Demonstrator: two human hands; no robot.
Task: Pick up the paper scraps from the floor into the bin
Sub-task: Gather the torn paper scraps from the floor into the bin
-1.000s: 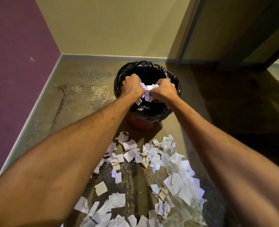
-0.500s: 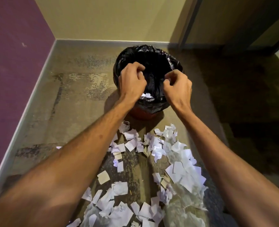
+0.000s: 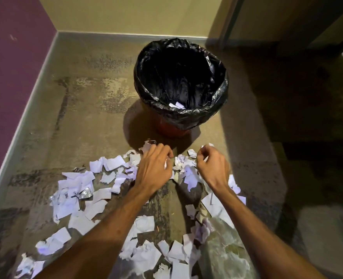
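Where the purple wall meets the floor along a pale skirting, the far left of the concrete carries only stains. Further in, white paper scraps lie scattered in a broad band from the lower left corner up toward the middle, many overlapping, some crumpled. 1 crumpled silvery piece sits among them.

The left hand reaches down over the far edge of this litter, palm down, with its fingers curled. A small white scrap shows pinched at its fingertips, and more scraps lie touching it on its left.

Behind and between the 2 hands stands the bin, upright on the floor, with a black liner folded over its rim and a red base showing below. A few white scraps rest inside against its near wall.

The right hand hovers just beside a heap of crumpled scraps, its fingers also curled with thumb and forefinger close together. Whether it grips anything I cannot tell.

Lower right, a translucent crinkled sheet lies over some scraps. Beyond it the floor runs into deep shadow below a dark door frame.
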